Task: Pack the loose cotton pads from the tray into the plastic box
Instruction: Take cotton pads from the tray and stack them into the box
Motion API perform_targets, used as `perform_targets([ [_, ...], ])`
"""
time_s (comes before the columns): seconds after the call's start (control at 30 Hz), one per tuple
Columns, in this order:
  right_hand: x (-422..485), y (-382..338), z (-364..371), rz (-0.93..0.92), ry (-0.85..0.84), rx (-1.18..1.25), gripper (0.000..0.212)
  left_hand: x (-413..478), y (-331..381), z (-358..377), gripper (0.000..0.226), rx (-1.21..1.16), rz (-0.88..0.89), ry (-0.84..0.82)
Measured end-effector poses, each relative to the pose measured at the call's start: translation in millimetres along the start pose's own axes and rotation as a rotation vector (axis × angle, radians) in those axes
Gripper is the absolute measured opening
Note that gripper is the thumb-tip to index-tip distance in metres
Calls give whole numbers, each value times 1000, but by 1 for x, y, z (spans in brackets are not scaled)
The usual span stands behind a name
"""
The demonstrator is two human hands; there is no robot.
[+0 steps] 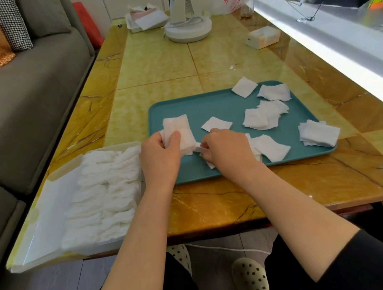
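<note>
While left hand [161, 159] grips pads [180, 128], right hand [228, 151] pinches one.

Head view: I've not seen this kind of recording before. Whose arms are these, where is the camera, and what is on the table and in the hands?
There is no machine here. A person wears one wide-angle camera on the head, looking down at their own bare arms. The left hand grips a small stack of cotton pads over the teal tray. The right hand pinches a single pad next to that stack. More loose pads lie scattered on the tray. Left of the tray, a clear plastic box is already partly filled with rows of packed pads. Both sit on a yellow marble-patterned table, with a white desk fan and a tissue pack further back.
</note>
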State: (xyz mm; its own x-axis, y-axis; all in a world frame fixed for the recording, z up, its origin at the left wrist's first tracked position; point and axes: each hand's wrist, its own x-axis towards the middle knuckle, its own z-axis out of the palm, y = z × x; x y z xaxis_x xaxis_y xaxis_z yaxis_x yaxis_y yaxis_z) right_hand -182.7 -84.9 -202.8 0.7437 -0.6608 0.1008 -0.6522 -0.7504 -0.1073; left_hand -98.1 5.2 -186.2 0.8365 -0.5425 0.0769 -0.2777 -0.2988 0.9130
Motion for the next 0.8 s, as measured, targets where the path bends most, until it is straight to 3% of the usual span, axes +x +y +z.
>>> perform_targets([
  [0.17, 0, 7, 1, 100, -10, 209, 28, 4, -4, -3, 32, -17, -43, 41],
  [0.37, -1, 15, -8, 176, 87, 658, 44, 4, -3, -5, 8, -43, -66, 59],
  [0.47, -1, 17, -10, 184, 158, 686, 22, 4, -3, -3, 7, -32, -66, 50],
  [0.57, -2, 15, -10, 164, 335, 758, 21, 5, -3, -2, 7, -31, -80, 38],
  [0.63, -1, 13, -15, 162, 423, 941, 17, 4, -4, -2, 14, -32, -81, 28],
  [0.73, -1, 9, -25, 166, 272, 1377, 14, 4, -4, -1, 17, -55, -81, -13],
  [0.8, -3, 5, -28, 134, 139, 1477, 14, 3, -2, 1, 18, -78, -67, -56],
])
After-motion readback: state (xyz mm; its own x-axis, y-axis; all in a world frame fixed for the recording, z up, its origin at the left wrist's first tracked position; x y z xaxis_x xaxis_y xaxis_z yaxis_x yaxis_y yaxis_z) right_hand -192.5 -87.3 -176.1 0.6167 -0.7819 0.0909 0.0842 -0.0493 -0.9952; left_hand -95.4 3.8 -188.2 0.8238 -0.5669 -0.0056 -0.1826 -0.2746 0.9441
